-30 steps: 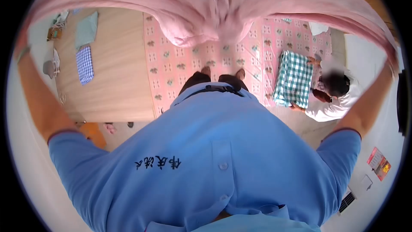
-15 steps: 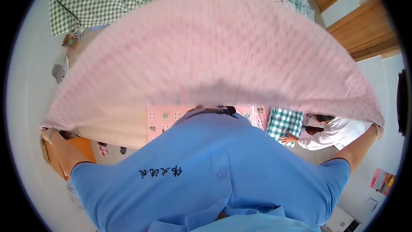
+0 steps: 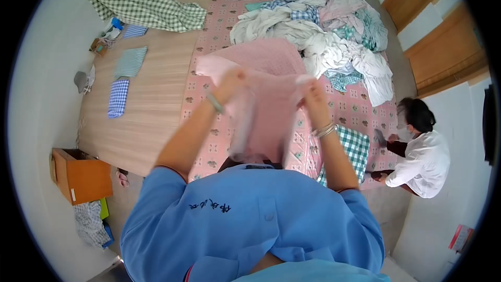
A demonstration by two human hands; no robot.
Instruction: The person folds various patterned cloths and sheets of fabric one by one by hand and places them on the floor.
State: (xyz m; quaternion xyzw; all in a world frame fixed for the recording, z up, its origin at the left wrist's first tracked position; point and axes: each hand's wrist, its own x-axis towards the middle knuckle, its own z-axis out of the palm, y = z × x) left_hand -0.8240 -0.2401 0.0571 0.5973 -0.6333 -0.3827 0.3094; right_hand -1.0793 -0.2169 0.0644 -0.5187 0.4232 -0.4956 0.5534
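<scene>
A pink patterned sheet (image 3: 270, 104) hangs between my hands. Its far part lies bunched on the pink floral mat, and the near part drops toward my waist, smeared by motion. My left hand (image 3: 232, 82), with a bracelet at the wrist, is closed on the sheet's upper left edge. On the other side, my right hand (image 3: 314, 98), also with a bracelet, pinches the upper right edge. Close to my right forearm lies a folded green-and-white checked cloth (image 3: 352, 149).
A heap of crumpled white, pink and checked linen (image 3: 318, 31) covers the far mat (image 3: 209, 149). Folded cloths (image 3: 118, 98) lie at left, near an orange box (image 3: 86, 180). One person (image 3: 425, 154) crouches at right; another holds a green checked cloth (image 3: 138, 2) far left.
My hands have come from wide apart to near each other in front of me. The spread sheet has dropped and gathered between them. The person at right has withdrawn a hand from the folded checked cloth.
</scene>
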